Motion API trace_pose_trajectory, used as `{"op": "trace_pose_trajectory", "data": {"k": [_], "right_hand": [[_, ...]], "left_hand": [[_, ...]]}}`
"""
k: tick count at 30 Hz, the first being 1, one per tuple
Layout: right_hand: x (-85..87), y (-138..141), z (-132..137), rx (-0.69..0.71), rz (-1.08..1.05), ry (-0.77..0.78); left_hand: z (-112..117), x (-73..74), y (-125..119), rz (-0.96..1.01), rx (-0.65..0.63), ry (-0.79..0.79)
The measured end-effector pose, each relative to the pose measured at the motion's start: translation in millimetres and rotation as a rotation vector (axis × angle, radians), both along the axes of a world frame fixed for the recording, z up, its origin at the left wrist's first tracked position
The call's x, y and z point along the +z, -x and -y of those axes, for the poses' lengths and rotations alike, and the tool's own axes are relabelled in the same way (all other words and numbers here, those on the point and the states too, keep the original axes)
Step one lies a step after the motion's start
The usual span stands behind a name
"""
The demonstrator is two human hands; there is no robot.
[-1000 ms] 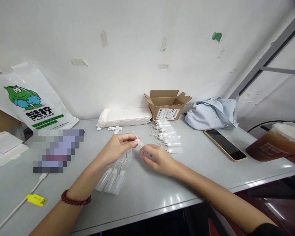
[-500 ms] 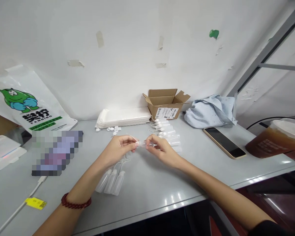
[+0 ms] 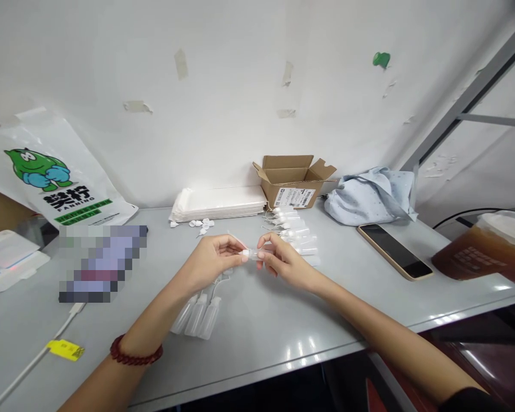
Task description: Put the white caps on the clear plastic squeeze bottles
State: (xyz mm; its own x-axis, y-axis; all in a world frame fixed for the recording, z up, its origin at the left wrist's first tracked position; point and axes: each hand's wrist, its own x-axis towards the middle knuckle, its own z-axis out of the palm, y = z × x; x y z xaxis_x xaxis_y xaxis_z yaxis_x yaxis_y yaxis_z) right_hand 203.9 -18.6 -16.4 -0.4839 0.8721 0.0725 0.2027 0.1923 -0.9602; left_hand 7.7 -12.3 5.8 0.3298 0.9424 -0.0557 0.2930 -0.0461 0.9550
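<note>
My left hand (image 3: pixel 212 262) and my right hand (image 3: pixel 283 260) meet above the grey table (image 3: pixel 261 326), both pinching one small clear plastic bottle (image 3: pixel 252 253) held sideways between their fingertips. My left fingers grip its white cap end, my right fingers its body. Three similar clear bottles (image 3: pixel 196 315) lie side by side below my left wrist. A row of several more small bottles (image 3: pixel 294 232) lies just beyond my right hand. A red bead bracelet is on my left wrist.
At the back stand an open cardboard box (image 3: pixel 292 181), a stack of white packets (image 3: pixel 218 203), loose white caps (image 3: pixel 199 224) and a pale blue cloth (image 3: pixel 371 195). A phone (image 3: pixel 395 250) lies right, a brown lidded tub (image 3: pixel 484 249) far right. A printed bag (image 3: pixel 55 177) and cable (image 3: pixel 34 357) are left.
My right hand rose from the table to meet my left hand, and both now pinch the small bottle. Over the last half second they have barely moved.
</note>
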Motion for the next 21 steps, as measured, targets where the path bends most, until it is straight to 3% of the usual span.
{"op": "trace_pose_trajectory", "data": {"k": [9,14,21], "right_hand": [[0.9,0.3,0.7,-0.031,0.0,-0.056],[0.8,-0.5,2.0,-0.03,-0.002,-0.078],[4.9,-1.9,0.0,-0.011,-0.135,0.047]], "left_hand": [[0.9,-3.5,-3.1,-0.088,-0.076,0.06],[5.1,-0.9,-4.9,-0.147,-0.123,-0.057],[7.8,2.1,-6.9,-0.129,-0.081,-0.164]]}}
